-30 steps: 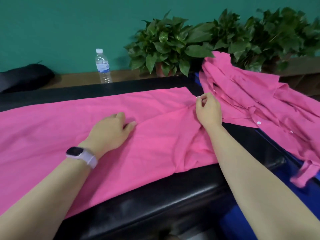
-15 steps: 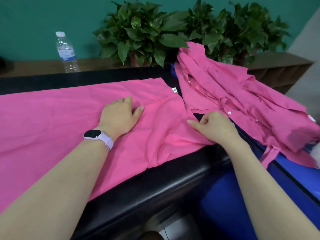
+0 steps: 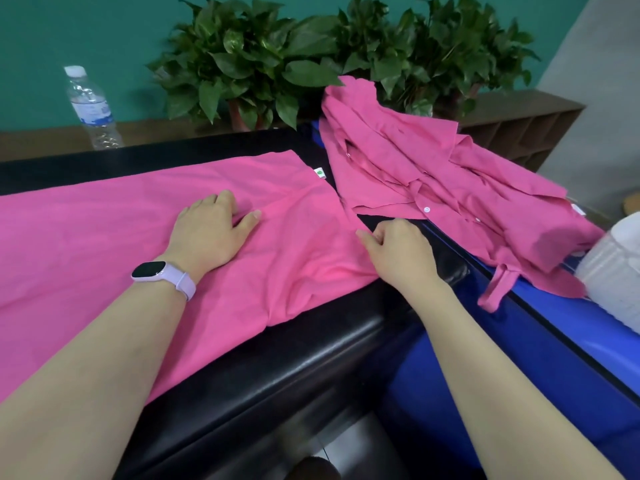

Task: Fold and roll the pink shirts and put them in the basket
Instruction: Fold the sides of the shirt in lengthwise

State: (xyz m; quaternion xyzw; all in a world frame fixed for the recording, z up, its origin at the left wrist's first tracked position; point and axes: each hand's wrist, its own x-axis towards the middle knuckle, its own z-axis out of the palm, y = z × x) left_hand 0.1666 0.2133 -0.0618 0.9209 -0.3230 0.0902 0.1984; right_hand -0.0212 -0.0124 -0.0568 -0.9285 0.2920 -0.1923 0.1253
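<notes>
Pink shirt (image 3: pixel 138 220) flat under left hand (image 3: pixel 211 230), edge beside right hand (image 3: pixel 398 251)

No text could be read. The water bottle (image 3: pixel 90 109) near the desk's far left edge bore a blue label, its print too blurred; the spread shirt's white tag (image 3: pixel 320 173) showed only a green mark.
</notes>
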